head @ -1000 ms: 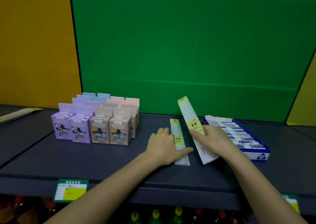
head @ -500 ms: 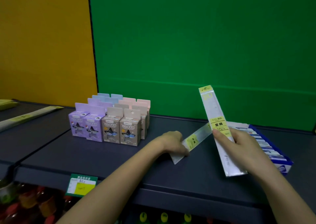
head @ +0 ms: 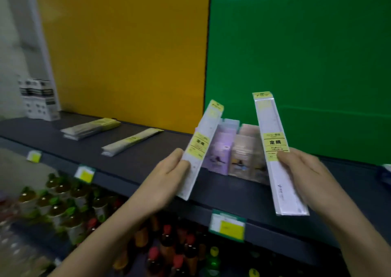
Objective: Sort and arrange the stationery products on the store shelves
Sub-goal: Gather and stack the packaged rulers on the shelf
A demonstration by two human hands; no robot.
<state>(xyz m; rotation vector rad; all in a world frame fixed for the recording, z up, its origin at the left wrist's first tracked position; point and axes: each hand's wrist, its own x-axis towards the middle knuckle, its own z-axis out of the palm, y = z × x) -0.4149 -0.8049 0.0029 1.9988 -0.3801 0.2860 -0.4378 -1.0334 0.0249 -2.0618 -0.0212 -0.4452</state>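
Head view, near centre: two sleeved rulers up off the shelf, one per hand. Left ruler (head: 200, 149) at 9 o'clock of centre, tipped toward 1 o'clock, pinched low on its length by the left hand (head: 169, 181), thumb on the near face, other fingers hidden behind. Right ruler (head: 275, 149) at 3 o'clock of centre, leaning slightly toward 11, gripped about mid-length by the right hand (head: 302, 175), thumb pressed just under the yellow label, fingers curled round the back.

Judged light, flat and fairly stiff, though probably springy if held by one end. Glossy clear sleeves, likely slick under the fingers. Best taken across the width near mid-length, as here, or laid flat and slid. Little risk of breakage, more of slipping.

Each sleeve a container of sorts: one pale ruler inside, yellow header card on top.

Behind and between the two rulers, at 12 o'clock of the hands: lilac cartons (head: 218, 156) and beige cartons (head: 243, 156) upright in rows on the dark shelf (head: 148, 171), closed, contents hidden. Toward 10 o'clock along the shelf: a near pile (head: 131, 141) and a far pile (head: 91, 127) of similar sleeved rulers lying flat, probably where these belong. Beyond, at 9 o'clock, black-and-white boxes (head: 38, 99) stacked. At the 3 o'clock edge, a corner of a blue tray (head: 385, 173), contents out of sight. At 6 o'clock, a green price tag (head: 227, 223) on the shelf lip, with blurred bottles (head: 63, 202) below.
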